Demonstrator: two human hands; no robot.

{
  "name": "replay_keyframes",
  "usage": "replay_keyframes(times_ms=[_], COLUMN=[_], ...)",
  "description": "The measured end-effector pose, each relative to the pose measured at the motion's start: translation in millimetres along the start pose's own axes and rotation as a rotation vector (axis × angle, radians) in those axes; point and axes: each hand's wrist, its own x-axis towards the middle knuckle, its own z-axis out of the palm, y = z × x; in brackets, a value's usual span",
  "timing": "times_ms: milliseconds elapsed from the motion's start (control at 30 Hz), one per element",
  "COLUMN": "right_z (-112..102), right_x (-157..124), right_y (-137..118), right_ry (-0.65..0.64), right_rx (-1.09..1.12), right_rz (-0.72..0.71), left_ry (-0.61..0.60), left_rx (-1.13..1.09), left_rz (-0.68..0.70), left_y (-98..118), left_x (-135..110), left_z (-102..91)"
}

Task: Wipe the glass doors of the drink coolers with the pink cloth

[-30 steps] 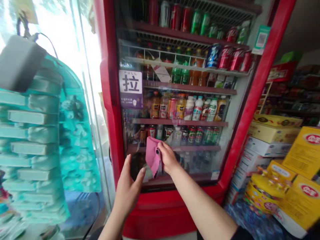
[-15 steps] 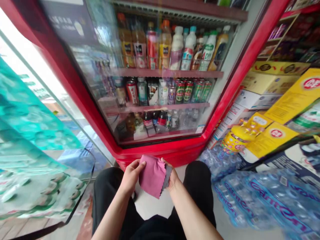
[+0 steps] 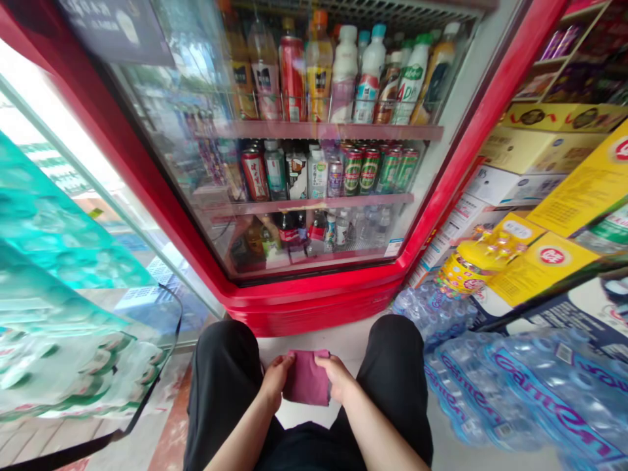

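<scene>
A dark pink cloth, folded into a small rough square, is stretched between my two hands, low over the floor and between my knees. My left hand pinches its left side, thumb on top near the upper corner. On the opposite side, my right hand grips the edge with the thumb over the upper right corner. The fingers beneath the cloth are hidden. Beyond the hands stands a red-framed glass-door drinks fridge, its door closed.
Shrink-wrapped water bottles are piled on the right, with a yellow lollipop tub and yellow cartons behind. On the left are wrapped bottle packs and a dark strap. My black-trousered knees flank the cloth.
Both hands have lowered toward me with the cloth. It now looks smaller and squarer, and the grey layer with the zigzag edge no longer shows clearly. The view has shifted slightly.
</scene>
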Motion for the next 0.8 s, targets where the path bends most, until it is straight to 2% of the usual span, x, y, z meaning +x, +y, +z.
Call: replay_keyframes(times_ms=[100, 167, 367, 633, 800], right_z=[-1.8, -2.4, -2.4, -1.1, -4.4], right_x=[8.5, 12.3, 20.8, 25.0, 30.3], right_y=[6.1, 10.4, 20.8, 24.4, 27.0], right_ry=[0.027, 0.028, 0.026, -0.018, 0.011], right_rx=[-0.030, -0.045, -0.087, -0.146, -0.206], right_rz=[-0.041, -0.054, -0.064, -0.092, -0.113], left_ry=[-0.081, -0.095, -0.041, -0.062, -0.055], left_rx=[-0.025, -0.023, 0.021, 0.029, 0.074], left_rz=[-0.029, -0.036, -0.021, 0.013, 0.025], left_y=[-4.1, -7.9, -15.9, -25.5, -31.8], left_x=[6.3, 9.0, 14.4, 23.8, 28.8], left_z=[-2.2, -3.9, -10.3, -15.6, -15.2])
